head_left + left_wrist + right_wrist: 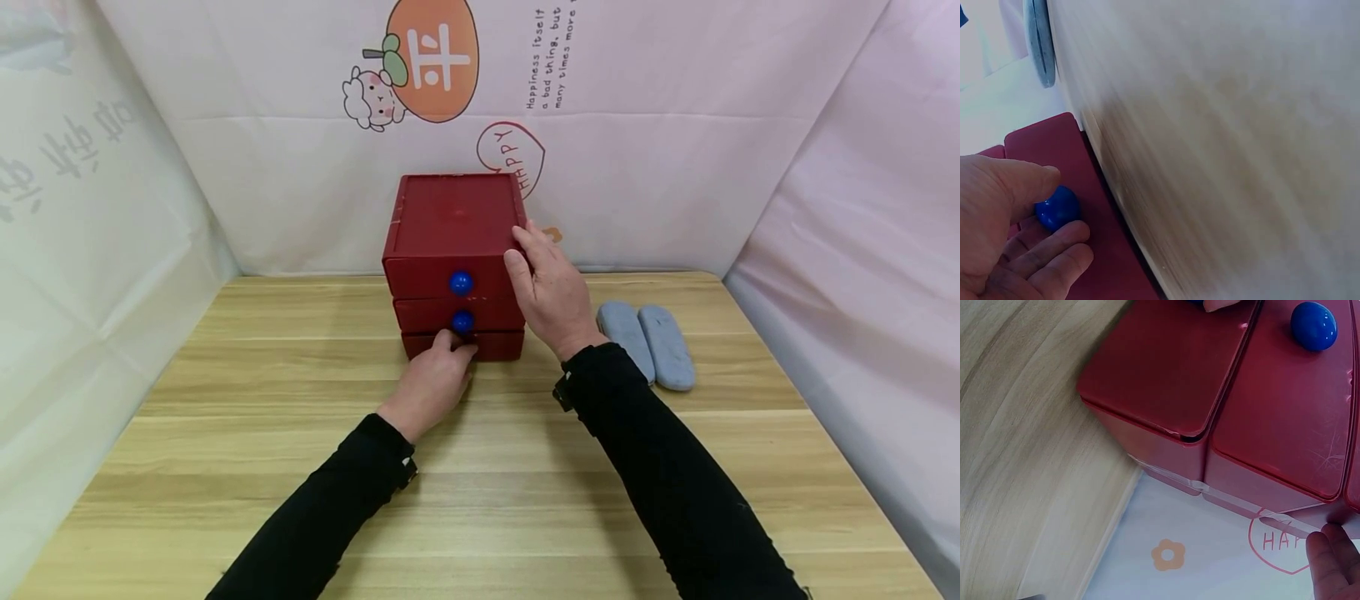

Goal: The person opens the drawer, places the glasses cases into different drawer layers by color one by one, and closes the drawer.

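Observation:
A red three-drawer box point(457, 217) stands at the back of the wooden table, with round blue knobs on its drawer fronts. At the lowest drawer my left hand point(431, 383) holds the blue knob point(1059, 209) between thumb and fingers; in the head view the hand covers that knob. My right hand point(551, 292) rests against the box's right side, fingers fairly straight and pointing toward the back. Above the left hand, the middle drawer's knob point(462, 322) and the top drawer's knob point(461, 283) show. A dark slit runs by the bottom drawer's point(1154, 362) upper corner.
Two grey-blue oblong pads point(667, 348) lie side by side on the wooden table point(480, 500), right of the box and close to my right forearm. A white printed cloth point(285, 167) hangs directly behind the box, and pale cloth walls flank both sides.

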A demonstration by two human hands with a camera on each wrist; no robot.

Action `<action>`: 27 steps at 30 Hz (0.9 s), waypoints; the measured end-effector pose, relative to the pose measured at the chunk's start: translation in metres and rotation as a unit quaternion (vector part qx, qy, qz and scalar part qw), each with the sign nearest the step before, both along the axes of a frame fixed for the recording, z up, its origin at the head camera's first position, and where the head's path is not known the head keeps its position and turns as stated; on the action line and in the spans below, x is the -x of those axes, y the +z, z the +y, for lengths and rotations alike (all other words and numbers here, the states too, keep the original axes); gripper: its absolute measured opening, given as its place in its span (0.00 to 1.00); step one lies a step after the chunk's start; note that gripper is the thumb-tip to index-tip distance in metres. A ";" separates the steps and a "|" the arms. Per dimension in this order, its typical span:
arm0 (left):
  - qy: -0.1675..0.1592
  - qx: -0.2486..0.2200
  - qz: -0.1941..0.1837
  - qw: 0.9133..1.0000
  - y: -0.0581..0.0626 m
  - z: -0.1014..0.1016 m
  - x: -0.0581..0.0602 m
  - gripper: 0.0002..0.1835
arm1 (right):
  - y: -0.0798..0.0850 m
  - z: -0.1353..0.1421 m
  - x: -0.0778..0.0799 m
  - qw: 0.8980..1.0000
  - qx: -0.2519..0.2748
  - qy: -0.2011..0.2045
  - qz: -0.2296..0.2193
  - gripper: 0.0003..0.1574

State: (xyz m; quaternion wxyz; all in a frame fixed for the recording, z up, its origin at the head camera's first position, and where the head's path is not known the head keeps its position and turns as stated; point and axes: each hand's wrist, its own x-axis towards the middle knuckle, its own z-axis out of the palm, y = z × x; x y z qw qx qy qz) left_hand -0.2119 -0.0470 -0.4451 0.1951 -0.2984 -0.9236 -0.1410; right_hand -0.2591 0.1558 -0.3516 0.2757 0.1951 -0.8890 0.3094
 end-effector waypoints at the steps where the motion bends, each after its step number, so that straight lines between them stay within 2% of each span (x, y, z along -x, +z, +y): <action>1: -0.001 0.001 0.003 1.000 0.000 0.000 -0.001 0.18 | 0.000 0.000 0.000 1.000 0.000 -0.001 -0.001 0.39; 9: -0.001 0.004 0.015 1.000 -0.001 -0.002 -0.011 0.17 | 0.001 -0.001 0.000 1.000 0.007 0.003 -0.003 0.39; 27: -0.016 0.012 -0.013 1.000 0.005 -0.008 -0.037 0.20 | 0.001 -0.001 -0.001 1.000 0.004 0.001 -0.008 0.40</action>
